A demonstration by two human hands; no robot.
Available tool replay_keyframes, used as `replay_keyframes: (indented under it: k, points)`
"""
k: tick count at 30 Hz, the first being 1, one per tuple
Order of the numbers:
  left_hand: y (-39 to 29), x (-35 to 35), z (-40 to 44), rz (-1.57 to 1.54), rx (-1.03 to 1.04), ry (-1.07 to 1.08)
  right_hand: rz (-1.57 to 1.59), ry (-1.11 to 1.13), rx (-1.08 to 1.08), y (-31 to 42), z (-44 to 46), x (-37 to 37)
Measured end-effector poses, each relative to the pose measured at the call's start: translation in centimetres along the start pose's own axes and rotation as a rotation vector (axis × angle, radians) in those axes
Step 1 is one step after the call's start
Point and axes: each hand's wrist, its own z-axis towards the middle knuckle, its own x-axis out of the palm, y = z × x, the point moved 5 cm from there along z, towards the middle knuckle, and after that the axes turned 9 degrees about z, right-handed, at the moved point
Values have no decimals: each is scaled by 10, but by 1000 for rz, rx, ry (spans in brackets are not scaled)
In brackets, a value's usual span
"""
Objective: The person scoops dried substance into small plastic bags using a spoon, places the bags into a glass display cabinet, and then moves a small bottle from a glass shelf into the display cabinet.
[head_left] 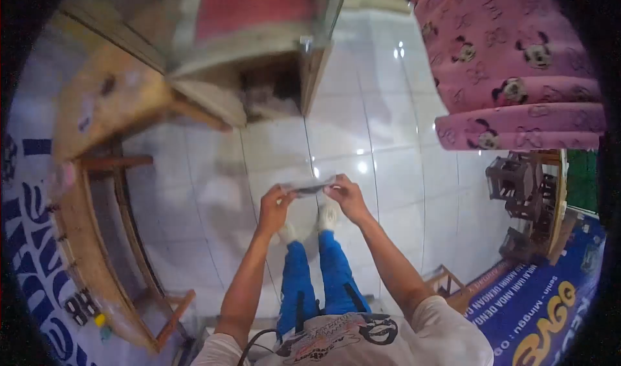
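Thin dark strip [310, 189] at centre of frame, ends pinched narrowly by left hand [274, 209] and right hand [347, 198]; light, even tension should keep it flat. Tiled floor [401, 236] beneath; pink cloth [491, 62], upper right.

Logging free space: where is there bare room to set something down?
Bare tiled floor shows between the left hand and wooden furniture, and between the right hand and pink cloth. It is crowded around the brown stools.

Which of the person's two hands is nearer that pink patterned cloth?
The right hand, holding the end of the thin object on the side toward the pink cloth; the left hand holds the opposite end.
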Motion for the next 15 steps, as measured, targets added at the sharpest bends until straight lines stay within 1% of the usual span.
replay_keyframes:
  k: [1, 3, 4, 6, 7, 10, 11, 13, 15]
  points:
    - [-23, -10, -8, 14, 52, -23, 2, 3, -58, 27, -7, 4]
    - [-66, -34, -19, 60, 77, -162, -59, -15, -248, 79, -21, 12]
    - [-93, -45, -23, 73, 124, -182, -53, -16, -299, 105, -31, 15]
    - [-135, -63, -30, -120, 114, -132, 110, 35, -24, 133, -45, 27]
    - [-155, -72, -32, -111, 144, -143, 145, 25, -116, 155, -51, 33]
    - [-201, -94, -23, -107, 157, -170, 143, -22, -168, 209, -56, 45]
    - [-223, -103, -17, 10, 156, -202, 106, -43, -187, 217, -47, 44]
    - [-244, -111, 9, -68, 243, -231, 175, -81, -288, 241, -23, 39]
    - [-281, -122, 30, -84, 373, -336, 158, -46, -458, 269, 18, 33]
